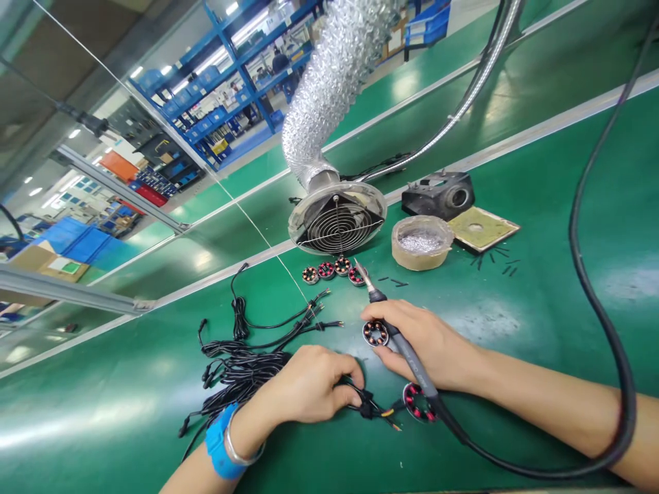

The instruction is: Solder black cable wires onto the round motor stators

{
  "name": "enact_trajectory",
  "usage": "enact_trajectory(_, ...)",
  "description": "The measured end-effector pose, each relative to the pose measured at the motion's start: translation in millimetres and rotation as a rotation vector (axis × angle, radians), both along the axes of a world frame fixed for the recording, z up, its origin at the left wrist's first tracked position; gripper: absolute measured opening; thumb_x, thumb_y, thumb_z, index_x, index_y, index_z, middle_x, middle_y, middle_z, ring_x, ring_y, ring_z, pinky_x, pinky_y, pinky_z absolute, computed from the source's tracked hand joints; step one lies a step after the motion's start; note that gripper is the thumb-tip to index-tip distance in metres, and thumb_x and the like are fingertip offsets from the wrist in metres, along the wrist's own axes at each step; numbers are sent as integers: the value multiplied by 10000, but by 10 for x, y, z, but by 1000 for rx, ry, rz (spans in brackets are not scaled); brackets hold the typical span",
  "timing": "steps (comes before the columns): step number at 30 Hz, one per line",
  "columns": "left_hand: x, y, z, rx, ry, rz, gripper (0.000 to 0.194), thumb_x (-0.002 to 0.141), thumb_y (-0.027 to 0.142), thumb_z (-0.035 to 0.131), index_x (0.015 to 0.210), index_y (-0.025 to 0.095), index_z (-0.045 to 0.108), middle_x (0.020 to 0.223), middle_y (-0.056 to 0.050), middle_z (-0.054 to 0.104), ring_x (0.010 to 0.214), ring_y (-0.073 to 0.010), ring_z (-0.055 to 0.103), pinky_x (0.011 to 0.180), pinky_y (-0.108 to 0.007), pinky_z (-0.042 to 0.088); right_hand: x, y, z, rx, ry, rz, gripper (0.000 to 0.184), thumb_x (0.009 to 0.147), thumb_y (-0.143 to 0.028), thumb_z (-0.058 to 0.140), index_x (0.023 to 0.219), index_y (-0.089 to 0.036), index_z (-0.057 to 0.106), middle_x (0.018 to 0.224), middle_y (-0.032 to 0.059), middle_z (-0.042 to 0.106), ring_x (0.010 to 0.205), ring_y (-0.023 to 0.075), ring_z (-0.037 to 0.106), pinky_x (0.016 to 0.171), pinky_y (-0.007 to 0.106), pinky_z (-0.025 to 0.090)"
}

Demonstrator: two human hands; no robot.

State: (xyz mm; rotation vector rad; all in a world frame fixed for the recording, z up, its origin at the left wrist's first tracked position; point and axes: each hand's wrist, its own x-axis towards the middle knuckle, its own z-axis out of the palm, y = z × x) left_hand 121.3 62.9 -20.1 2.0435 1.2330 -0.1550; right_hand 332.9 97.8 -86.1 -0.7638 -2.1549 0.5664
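My right hand (pixel 437 339) grips a soldering iron (pixel 412 357), its tip angled up and away toward the fume fan. The same fingers also pinch a small round motor stator (pixel 375 333) with copper windings. Closed around black cables (pixel 366 403) is my left hand (pixel 322 384), at the right end of a cable bundle (pixel 247 367). Coloured wire ends stick out beyond its fingertips. Just right of them lies a stator with red windings (pixel 419 403), partly behind the iron's cord; whether a wire is joined to it I cannot tell.
Several stators (pixel 326 270) stand in a row below a fume fan (pixel 337 226) on a silver duct (pixel 329 89). To its right are a round tub of metallic shavings (pixel 422 243), a yellow sponge tray (pixel 481 230) and a black iron holder (pixel 437 194). The iron's cord (pixel 581 240) loops over my right forearm.
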Motion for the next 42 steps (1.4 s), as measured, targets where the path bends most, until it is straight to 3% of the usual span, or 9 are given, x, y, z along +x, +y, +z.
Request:
enact_trajectory(3,-38,-59,18,102,18,19,49,837,198,597,853,206,643,626,41,555,542,-118,428,566,-231,270,-2,-8,15,38,24,-2,371,764,-96,515,1119,-202,508,918,57,673,798,199,647,709,308,549)
enact_trajectory(8,-284,-54,170,216,-200,470,142,875,331,523,836,196,538,520,96,310,478,-108,289,499,-221,229,22,-11,14,76,49,-26,374,764,-102,496,1125,-200,501,900,55,659,756,191,635,679,299,553)
enact_trajectory(11,-366,-29,214,171,-403,600,262,854,458,555,822,202,507,521,118,216,479,-100,202,469,-217,187,47,-12,50,90,41,-21,395,747,-105,491,1130,-202,500,897,54,655,748,194,630,678,315,556)
enact_trajectory(19,21,-10,35,167,-270,475,155,838,335,590,831,180,580,502,111,266,483,-102,285,512,-238,209,-26,-97,344,-150,242,-79,336,834,-147,552,1139,-242,448,865,-3,642,702,114,646,668,221,565)
enact_trajectory(25,-59,159,39,127,-350,453,181,883,319,506,930,178,609,538,86,349,504,-122,351,518,-248,260,-104,-17,414,-102,219,-56,266,854,-101,511,1078,-242,477,759,-34,610,591,85,611,568,174,530)
enact_trajectory(30,20,147,-50,448,-483,355,335,987,319,321,981,173,623,838,-53,592,821,-196,538,757,-314,404,-204,19,449,-78,248,-77,263,844,-88,523,1052,-247,499,742,-43,620,602,84,625,593,159,545)
enact_trajectory(32,109,87,-144,463,-498,299,344,998,323,296,992,167,602,928,-88,596,873,-212,536,786,-332,405,-240,0,435,-72,286,-124,253,843,-88,528,1034,-252,506,755,-45,622,612,79,634,609,148,553)
enact_trajectory(38,131,128,-295,13,-663,375,441,983,495,304,718,194,487,653,-7,506,644,-158,473,646,-282,363,-233,-44,333,-102,326,-62,282,860,-93,535,1090,-256,518,850,-24,654,666,81,667,657,151,575)
enact_trajectory(42,69,191,-296,-324,-777,370,495,925,624,366,758,183,516,564,38,471,496,-111,367,525,-249,307,-220,-45,294,-129,338,-35,304,867,-79,535,1109,-261,514,815,-36,641,621,68,647,620,134,562)
